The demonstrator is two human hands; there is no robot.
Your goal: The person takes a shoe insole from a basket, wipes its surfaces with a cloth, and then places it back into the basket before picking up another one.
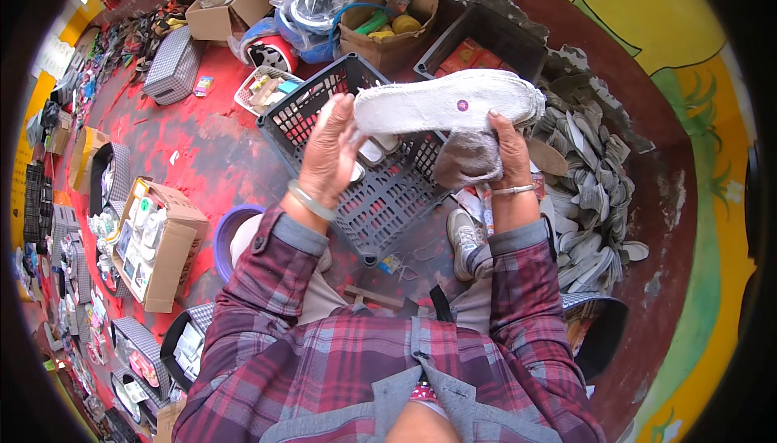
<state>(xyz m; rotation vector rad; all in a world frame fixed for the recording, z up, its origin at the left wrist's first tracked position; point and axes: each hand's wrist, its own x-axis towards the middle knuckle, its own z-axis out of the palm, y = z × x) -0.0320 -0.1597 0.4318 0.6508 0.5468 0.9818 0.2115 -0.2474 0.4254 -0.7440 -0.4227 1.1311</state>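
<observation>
Above a dark grey plastic crate, a white insole (437,105) with a small round purple mark lies level in front of me. Its right edge looks layered, as if more than one is stacked. My right hand (511,156) grips it near the right end, thumb on top. A fuzzy grey-brown piece, like cloth or a lined insole (469,158), hangs below it at the same hand. My left hand (328,152) is beside the insole's left end, fingers stretched; whether it touches is unclear. Several pale insoles lie in the crate (376,220).
A heap of grey insoles (583,192) lies at the right by the wall. Cardboard boxes (231,6), a dark crate (477,38) and a white basket (265,91) stand at the back. Left are a purple basin (231,233) and a filled carton (166,241).
</observation>
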